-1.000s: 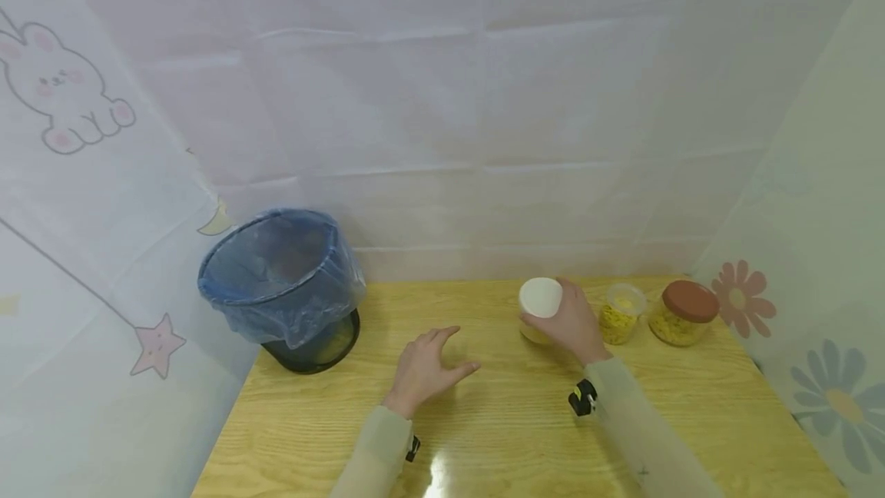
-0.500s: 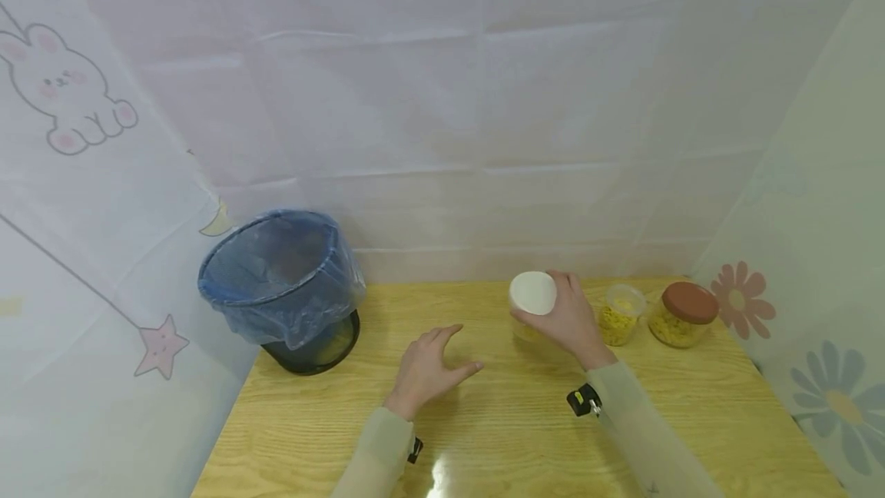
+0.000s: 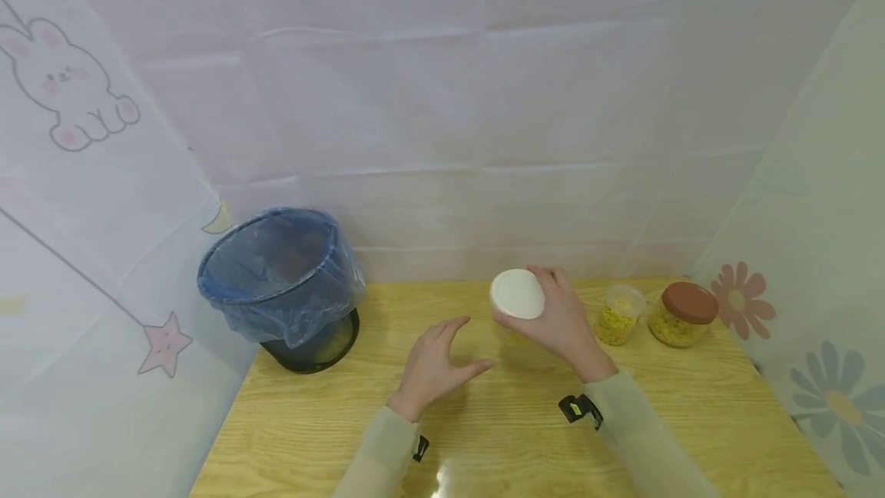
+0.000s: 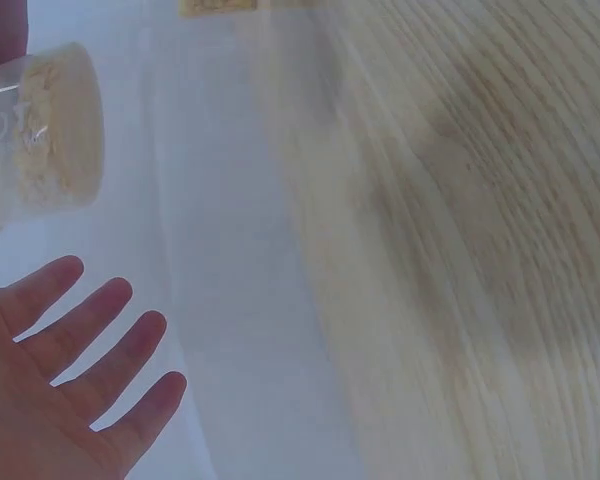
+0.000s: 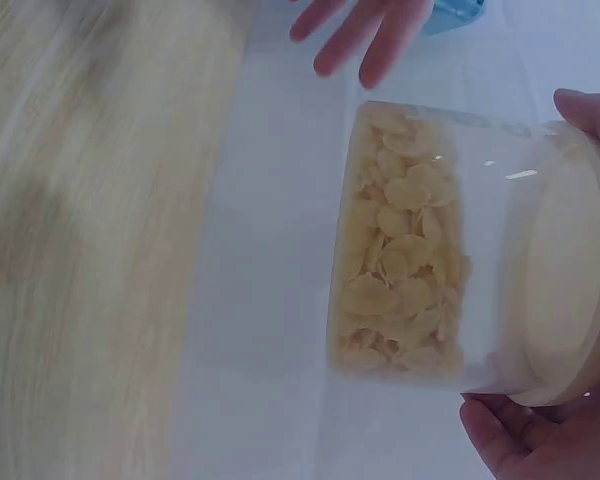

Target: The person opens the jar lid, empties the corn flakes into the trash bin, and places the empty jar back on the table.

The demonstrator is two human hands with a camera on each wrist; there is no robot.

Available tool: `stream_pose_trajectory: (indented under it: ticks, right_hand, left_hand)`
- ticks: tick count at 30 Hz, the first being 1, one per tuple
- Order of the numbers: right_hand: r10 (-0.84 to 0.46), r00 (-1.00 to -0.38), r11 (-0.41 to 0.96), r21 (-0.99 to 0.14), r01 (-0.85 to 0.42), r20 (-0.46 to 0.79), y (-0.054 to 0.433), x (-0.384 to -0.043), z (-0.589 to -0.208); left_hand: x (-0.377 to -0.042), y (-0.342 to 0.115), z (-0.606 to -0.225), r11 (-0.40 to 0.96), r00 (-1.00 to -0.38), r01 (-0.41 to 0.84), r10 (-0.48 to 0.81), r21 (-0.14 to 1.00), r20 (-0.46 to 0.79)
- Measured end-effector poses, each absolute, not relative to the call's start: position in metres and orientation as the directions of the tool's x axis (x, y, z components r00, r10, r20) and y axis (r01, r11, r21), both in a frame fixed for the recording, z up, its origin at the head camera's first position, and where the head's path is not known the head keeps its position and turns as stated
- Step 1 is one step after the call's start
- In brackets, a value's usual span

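Observation:
My right hand (image 3: 561,327) grips a clear jar by its round white lid (image 3: 517,294), thumb on one side and fingers on the other. In the right wrist view the jar (image 5: 405,250) is about half filled with pale yellow flakes and hangs above the wooden table. To its left, my left hand (image 3: 430,369) is held over the table, thumb and fingers spread apart and holding nothing. The left wrist view shows its spread fingers (image 4: 100,340) just below the jar (image 4: 60,135), not touching it.
A small clear container of yellow bits (image 3: 617,321) and a jar with a reddish-brown lid (image 3: 690,303) stand at the right. A bin with a blue liner (image 3: 276,283) stands at the left of the wooden table (image 3: 512,436). Cloth walls (image 3: 415,98) enclose the back and sides.
The right hand has lifted the jar and carried it left, toward the left hand. My left hand has shifted slightly to the right and away from me, still spread.

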State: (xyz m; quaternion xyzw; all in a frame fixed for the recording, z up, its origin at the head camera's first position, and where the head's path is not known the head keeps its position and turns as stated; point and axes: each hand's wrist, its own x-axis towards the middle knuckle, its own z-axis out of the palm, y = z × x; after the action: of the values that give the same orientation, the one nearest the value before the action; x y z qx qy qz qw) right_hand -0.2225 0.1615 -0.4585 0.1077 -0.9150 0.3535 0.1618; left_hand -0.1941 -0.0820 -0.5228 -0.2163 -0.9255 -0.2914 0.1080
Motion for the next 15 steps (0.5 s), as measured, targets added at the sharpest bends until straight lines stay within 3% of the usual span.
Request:
stream_pose_trajectory:
  ticks: [6, 15]
  right_hand:
    - [-0.135, -0.900, 0.716, -0.587, -0.378, 0.415, 0.151, -0.211, -0.446]
    - [-0.217, -0.846, 0.669, -0.556, -0.493, 0.488, 0.134, -0.193, -0.435]
  left_hand:
    - [-0.193, -0.078, -0.515, 0.707, -0.876, 0.476, 0.331, 0.524, 0.350]
    - [-0.185, -0.071, -0.504, 0.589, -0.904, 0.427, 0.277, 0.686, 0.325]
